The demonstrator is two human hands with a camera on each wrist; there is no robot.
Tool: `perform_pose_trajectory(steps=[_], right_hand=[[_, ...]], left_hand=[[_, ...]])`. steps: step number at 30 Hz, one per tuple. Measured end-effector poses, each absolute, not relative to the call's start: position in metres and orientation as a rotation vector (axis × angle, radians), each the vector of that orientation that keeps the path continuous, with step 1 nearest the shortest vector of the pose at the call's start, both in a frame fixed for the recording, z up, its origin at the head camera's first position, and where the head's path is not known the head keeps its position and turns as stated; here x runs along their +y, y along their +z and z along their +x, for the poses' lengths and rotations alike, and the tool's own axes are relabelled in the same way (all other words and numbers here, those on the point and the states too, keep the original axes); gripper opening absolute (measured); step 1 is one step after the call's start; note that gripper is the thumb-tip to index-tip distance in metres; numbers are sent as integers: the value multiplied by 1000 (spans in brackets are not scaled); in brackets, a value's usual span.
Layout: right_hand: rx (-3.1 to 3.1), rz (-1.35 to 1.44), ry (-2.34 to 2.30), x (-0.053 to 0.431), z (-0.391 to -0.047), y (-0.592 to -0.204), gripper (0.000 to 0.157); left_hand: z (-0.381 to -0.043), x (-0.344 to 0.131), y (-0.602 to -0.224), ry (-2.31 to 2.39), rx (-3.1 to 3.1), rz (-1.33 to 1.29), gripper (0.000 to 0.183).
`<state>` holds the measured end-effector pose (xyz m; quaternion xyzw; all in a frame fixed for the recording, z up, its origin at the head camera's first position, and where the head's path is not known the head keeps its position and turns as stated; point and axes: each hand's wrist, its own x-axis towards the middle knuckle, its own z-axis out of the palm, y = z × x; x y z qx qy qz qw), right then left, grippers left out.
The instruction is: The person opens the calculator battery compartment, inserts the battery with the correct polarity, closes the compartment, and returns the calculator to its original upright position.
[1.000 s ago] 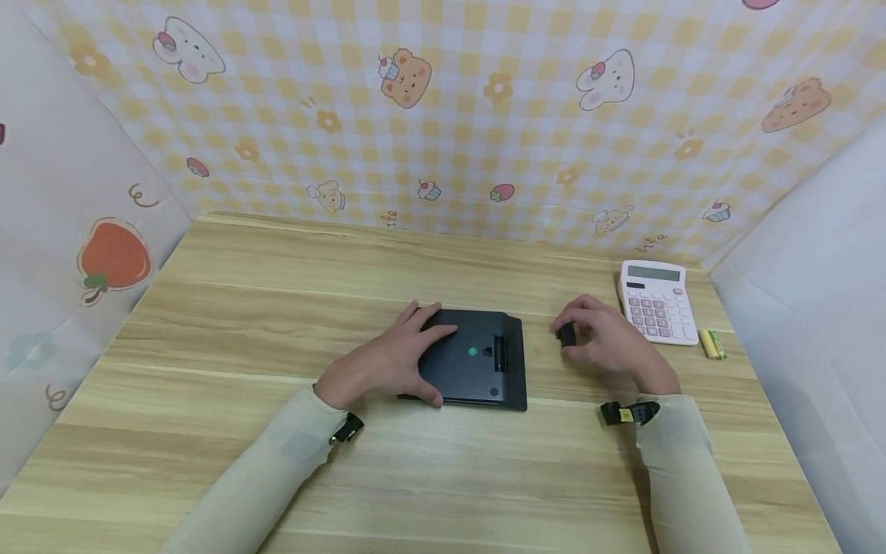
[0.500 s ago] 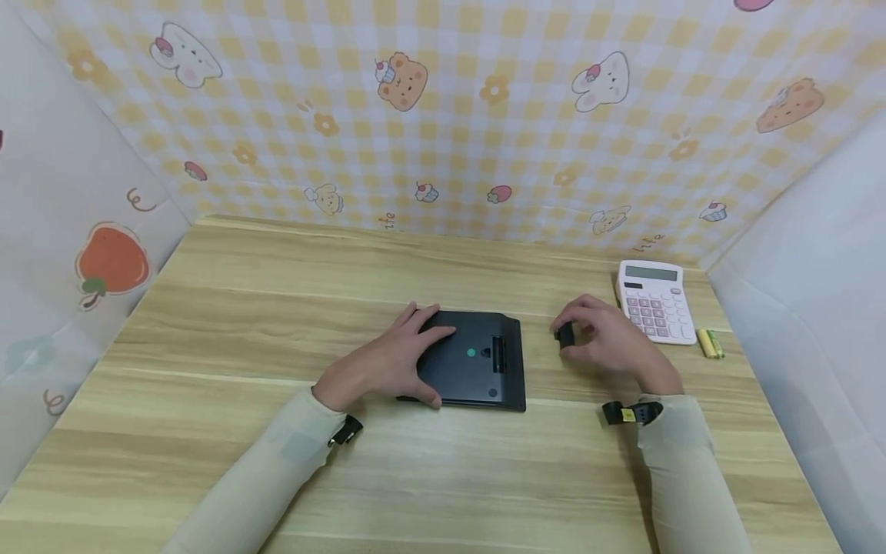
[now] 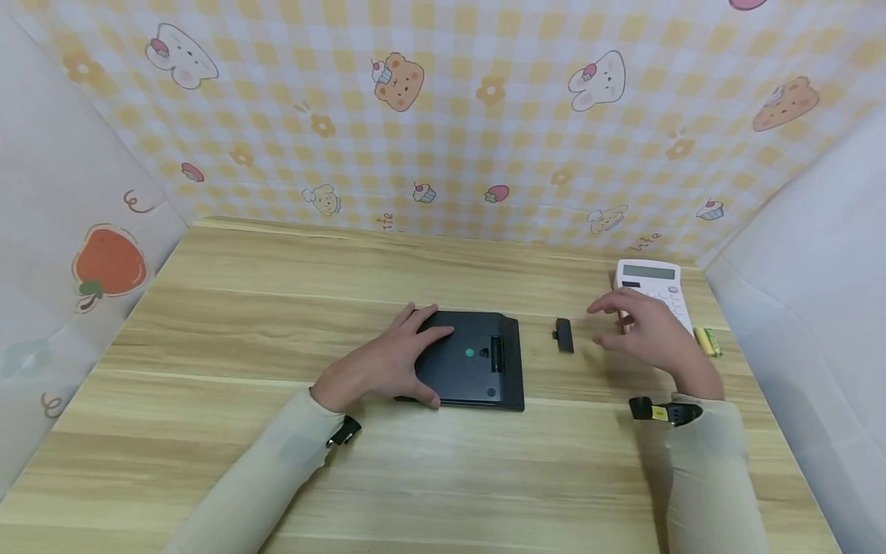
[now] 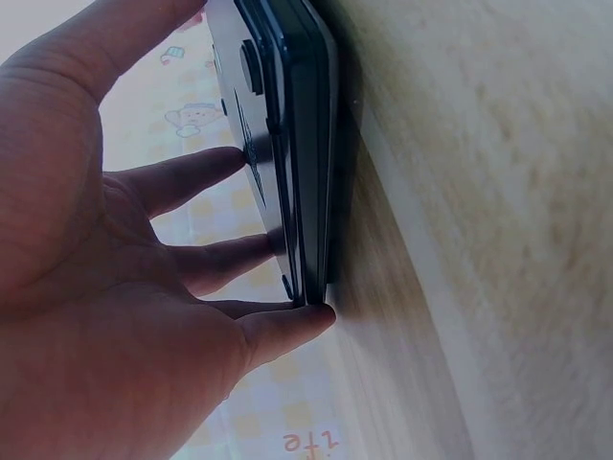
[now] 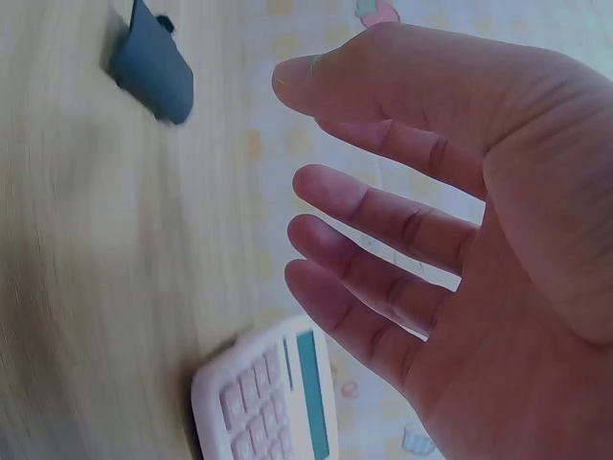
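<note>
A flat black device point(image 3: 471, 377) lies back side up at the middle of the table, its small battery compartment uncovered. My left hand point(image 3: 393, 362) spans its left part and holds it, thumb at the near edge, fingers on the back and the far edge. In the left wrist view, one fingertip point(image 4: 311, 321) bends over the device's edge. A small black battery cover point(image 3: 564, 336) lies on the table to its right. My right hand point(image 3: 654, 331) hovers right of that cover with fingers apart and nothing between them. In the right wrist view, the cover point(image 5: 156, 67) is clear of the fingers.
A pale pink calculator point(image 3: 648, 272) lies at the back right, partly hidden by my right hand. Beside it are yellow and green batteries point(image 3: 707, 342). A yellow checked cloth point(image 3: 457, 138) stands behind the wooden table point(image 3: 277, 454), with white cloth on both sides.
My right hand has let go of the battery cover, leaving it on the table, and has moved right toward the calculator. The left hand and the black device have stayed in place.
</note>
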<state>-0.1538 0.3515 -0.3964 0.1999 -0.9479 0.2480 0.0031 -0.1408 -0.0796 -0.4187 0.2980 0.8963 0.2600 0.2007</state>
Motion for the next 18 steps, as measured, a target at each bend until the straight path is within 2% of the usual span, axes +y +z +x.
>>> perform_pose_trajectory(steps=[9,18], right_hand=[[-2906,581,783,379,-147,-392,42],[-2890,443,828,409,-141,-390,38]], left_hand=[[-141,-80,-420,736,2501,828,109],[-142,-80,-422,736,2505,830,109]])
